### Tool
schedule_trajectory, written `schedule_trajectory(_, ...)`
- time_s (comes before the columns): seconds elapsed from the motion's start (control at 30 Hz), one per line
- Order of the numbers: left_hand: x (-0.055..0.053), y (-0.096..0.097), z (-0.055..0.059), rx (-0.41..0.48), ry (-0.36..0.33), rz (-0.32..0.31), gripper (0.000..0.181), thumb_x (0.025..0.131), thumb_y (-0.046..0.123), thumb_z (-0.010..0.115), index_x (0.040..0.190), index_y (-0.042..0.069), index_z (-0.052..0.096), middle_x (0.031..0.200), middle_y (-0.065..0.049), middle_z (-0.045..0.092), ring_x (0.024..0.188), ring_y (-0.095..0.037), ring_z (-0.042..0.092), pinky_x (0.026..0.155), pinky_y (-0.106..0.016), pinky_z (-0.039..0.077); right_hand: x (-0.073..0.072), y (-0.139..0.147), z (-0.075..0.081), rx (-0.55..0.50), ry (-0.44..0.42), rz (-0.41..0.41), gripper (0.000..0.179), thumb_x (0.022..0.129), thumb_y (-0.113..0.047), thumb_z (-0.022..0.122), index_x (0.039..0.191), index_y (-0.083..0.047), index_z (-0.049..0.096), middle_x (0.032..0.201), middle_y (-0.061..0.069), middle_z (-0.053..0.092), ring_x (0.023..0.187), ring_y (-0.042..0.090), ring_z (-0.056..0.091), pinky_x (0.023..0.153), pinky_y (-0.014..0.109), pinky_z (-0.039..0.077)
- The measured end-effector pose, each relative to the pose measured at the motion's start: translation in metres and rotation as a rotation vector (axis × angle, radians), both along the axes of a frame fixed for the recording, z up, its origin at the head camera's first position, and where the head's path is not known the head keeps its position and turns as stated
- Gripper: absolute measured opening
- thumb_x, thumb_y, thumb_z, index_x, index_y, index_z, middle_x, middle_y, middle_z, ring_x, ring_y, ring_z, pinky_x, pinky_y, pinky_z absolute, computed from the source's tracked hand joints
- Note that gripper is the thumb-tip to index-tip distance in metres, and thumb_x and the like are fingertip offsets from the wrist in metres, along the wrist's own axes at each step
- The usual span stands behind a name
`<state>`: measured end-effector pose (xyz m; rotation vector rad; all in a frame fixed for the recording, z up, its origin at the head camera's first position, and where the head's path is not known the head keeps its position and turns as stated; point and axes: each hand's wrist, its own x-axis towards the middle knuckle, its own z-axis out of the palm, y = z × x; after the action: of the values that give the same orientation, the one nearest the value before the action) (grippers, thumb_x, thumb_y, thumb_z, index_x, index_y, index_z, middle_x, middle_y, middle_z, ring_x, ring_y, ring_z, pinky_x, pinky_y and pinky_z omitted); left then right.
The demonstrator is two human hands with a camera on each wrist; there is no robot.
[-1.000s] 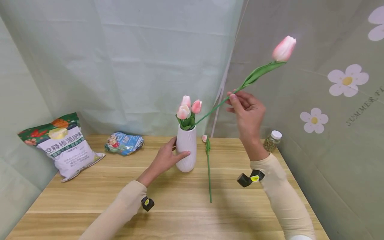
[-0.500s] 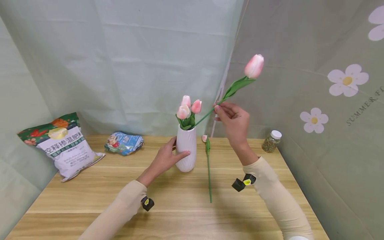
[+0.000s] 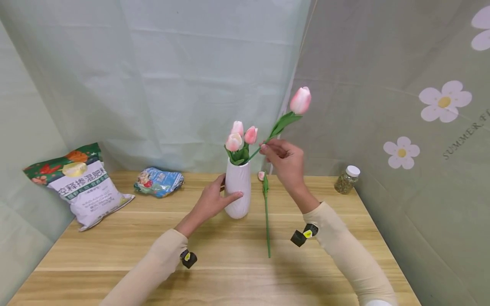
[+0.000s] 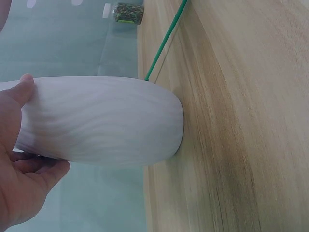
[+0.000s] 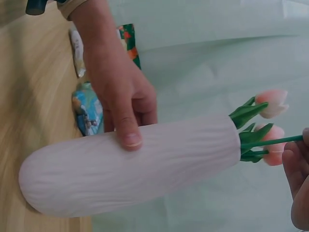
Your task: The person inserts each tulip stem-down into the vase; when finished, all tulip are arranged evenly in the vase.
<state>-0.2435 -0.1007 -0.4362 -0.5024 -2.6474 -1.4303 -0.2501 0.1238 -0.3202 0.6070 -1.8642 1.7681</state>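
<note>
A white ribbed vase [image 3: 238, 187] stands upright on the wooden table with three pink tulips [image 3: 235, 142] in its mouth. My left hand [image 3: 212, 199] grips the vase from the left, thumb across its front; the left wrist view shows the vase [image 4: 101, 121] between thumb and fingers. With fingertips and thumb, my right hand [image 3: 285, 161] pinches the green stem of another tulip [image 3: 300, 101], which leans up to the right. In the right wrist view that stem [image 5: 273, 141] runs into the vase's mouth; its lower end is hidden inside. One more tulip [image 3: 266, 212] lies on the table right of the vase.
A white and green printed bag [image 3: 89, 191] leans at the back left, beside a crumpled blue packet [image 3: 158, 182]. At the back right stands a small jar [image 3: 347, 180] with a white lid. Fabric curtains [image 3: 191, 85] hang behind the table.
My right hand has moved down and left toward the vase, and the tulip it pinches has sunk deeper into the mouth and become more upright. My left hand and the vase stay put.
</note>
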Motion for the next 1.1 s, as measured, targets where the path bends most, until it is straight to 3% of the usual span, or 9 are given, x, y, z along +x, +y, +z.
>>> schedule_trajectory(0.3, 0.000, 0.000, 0.000, 0.014, 0.000, -0.002, 0.086, 0.088, 0.051, 0.078, 0.149, 0.001, 0.044, 0.142, -0.018, 0.059, 0.130, -0.031, 0.058, 0.108, -0.048, 0.052, 0.001, -0.005, -0.014, 0.075, -0.050, -0.017, 0.014, 0.091, -0.008, 0.078, 0.096, 0.005, 0.076, 0.088, 0.019, 0.076, 0.066, 0.008, 0.069, 0.059, 0.026, 0.060)
schedule_trajectory(0.47, -0.001, 0.000, -0.001, 0.016, 0.004, 0.002, 0.086, 0.088, 0.051, 0.078, 0.149, 0.001, 0.044, 0.141, -0.018, 0.059, 0.129, -0.031, 0.059, 0.107, -0.048, 0.052, 0.001, -0.007, -0.021, 0.132, -0.090, -0.009, 0.016, 0.092, -0.013, 0.077, 0.098, 0.002, 0.077, 0.089, 0.016, 0.076, 0.073, 0.010, 0.070, 0.058, 0.028, 0.060)
schedule_trajectory(0.77, -0.001, -0.001, -0.003, 0.024, 0.009, -0.005, 0.083, 0.089, 0.051, 0.077, 0.148, 0.003, 0.045, 0.140, -0.016, 0.060, 0.129, -0.029, 0.059, 0.107, -0.047, 0.052, 0.001, -0.010, -0.029, 0.338, -0.118, -0.019, 0.019, 0.094, -0.023, 0.076, 0.104, -0.007, 0.080, 0.094, 0.005, 0.076, 0.081, 0.017, 0.070, 0.061, 0.028, 0.060)
schedule_trajectory(1.1, -0.001, -0.001, -0.002, 0.015, 0.019, -0.003, 0.085, 0.089, 0.052, 0.076, 0.149, 0.001, 0.044, 0.139, -0.017, 0.060, 0.129, -0.029, 0.059, 0.107, -0.047, 0.053, 0.002, -0.013, -0.027, 0.345, -0.108, -0.029, 0.015, 0.092, -0.022, 0.078, 0.099, -0.008, 0.080, 0.092, 0.005, 0.076, 0.083, 0.017, 0.071, 0.064, 0.029, 0.061)
